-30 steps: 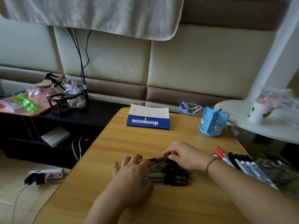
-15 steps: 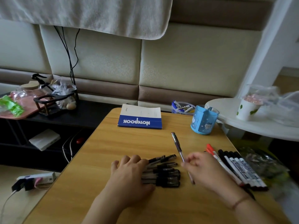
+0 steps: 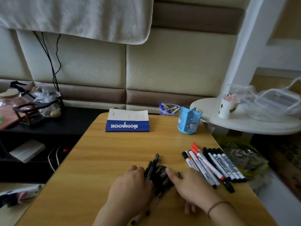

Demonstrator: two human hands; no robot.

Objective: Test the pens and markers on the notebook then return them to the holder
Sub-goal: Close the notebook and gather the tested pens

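Pens [image 3: 157, 173] lie bunched on the near table [image 3: 114, 152], pressed between the flat left hand [image 3: 130, 190] and right hand [image 3: 187, 185], neither grip closed; they look light, stiff and rolly, best pinched mid-barrel.

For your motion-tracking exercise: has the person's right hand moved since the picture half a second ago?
Yes. The right hand has moved left, away from the row of markers, and now rests against the bundle of pens.
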